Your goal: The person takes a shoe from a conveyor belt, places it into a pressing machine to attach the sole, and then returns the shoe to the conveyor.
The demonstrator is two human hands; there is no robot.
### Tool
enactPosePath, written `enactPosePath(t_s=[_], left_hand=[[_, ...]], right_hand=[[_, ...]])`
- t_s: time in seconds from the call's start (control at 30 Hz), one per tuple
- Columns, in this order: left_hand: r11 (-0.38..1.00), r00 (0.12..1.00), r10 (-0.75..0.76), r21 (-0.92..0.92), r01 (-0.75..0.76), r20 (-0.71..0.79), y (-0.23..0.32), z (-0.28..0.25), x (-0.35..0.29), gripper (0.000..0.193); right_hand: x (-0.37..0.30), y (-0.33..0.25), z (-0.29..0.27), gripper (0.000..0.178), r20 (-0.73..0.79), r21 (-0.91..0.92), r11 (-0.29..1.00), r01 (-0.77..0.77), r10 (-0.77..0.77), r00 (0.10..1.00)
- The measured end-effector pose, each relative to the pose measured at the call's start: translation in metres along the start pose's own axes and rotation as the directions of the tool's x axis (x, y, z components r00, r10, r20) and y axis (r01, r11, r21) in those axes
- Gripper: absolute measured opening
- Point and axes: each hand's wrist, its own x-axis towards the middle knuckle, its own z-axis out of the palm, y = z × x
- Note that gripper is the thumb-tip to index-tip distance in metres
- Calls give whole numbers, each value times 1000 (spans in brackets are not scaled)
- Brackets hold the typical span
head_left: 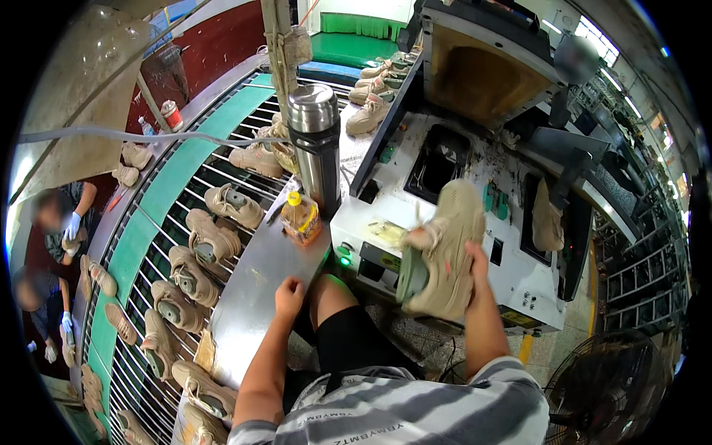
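My right hand [478, 268] grips a beige sneaker [449, 256] from its right side and holds it up in front of the white machine [348, 222]. The shoe is tilted, with its toe pointing away and its green-lined opening toward the lower left. My left hand [289, 298] is closed in a fist over the edge of the metal table [256, 297], with nothing showing in it. Beyond that fist stand a yellow-capped bottle [301, 219] and a tall steel thermos [314, 141].
On my left, several beige sneakers [211, 236] sit on a roller conveyor [159, 241] with a green belt. Two people wearing gloves [72, 225] work across it. The machine's raised lid [486, 70] stands beyond the sneaker; a black fan [612, 389] is at lower right.
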Motion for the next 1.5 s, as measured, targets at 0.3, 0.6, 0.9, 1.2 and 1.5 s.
enactPosePath(t_s=[0.3,0.6,0.9,1.2,1.5], left_hand=[[993,984,121,9,-121,-134,15,-9,-11,7],[996,989,88,32,-85,-120,23,-17,-14,9],[690,887,-434,-577,438,156,54,42,12,40],[203,833,-69,-810,550,548,97,74,10,49],[509,854,-254,-688,518,454,52,-22,-33,43]], right_hand=[[243,-143,20,92,-119,-854,471,220,-590,799],[296,-87,93,107,-384,-910,24,-414,-426,819],[153,-19,23,67,354,-915,-372,158,-549,757],[60,-128,-193,63,53,-894,-276,-354,-847,528],[157,-203,-353,80,-343,-937,148,-316,-559,755]])
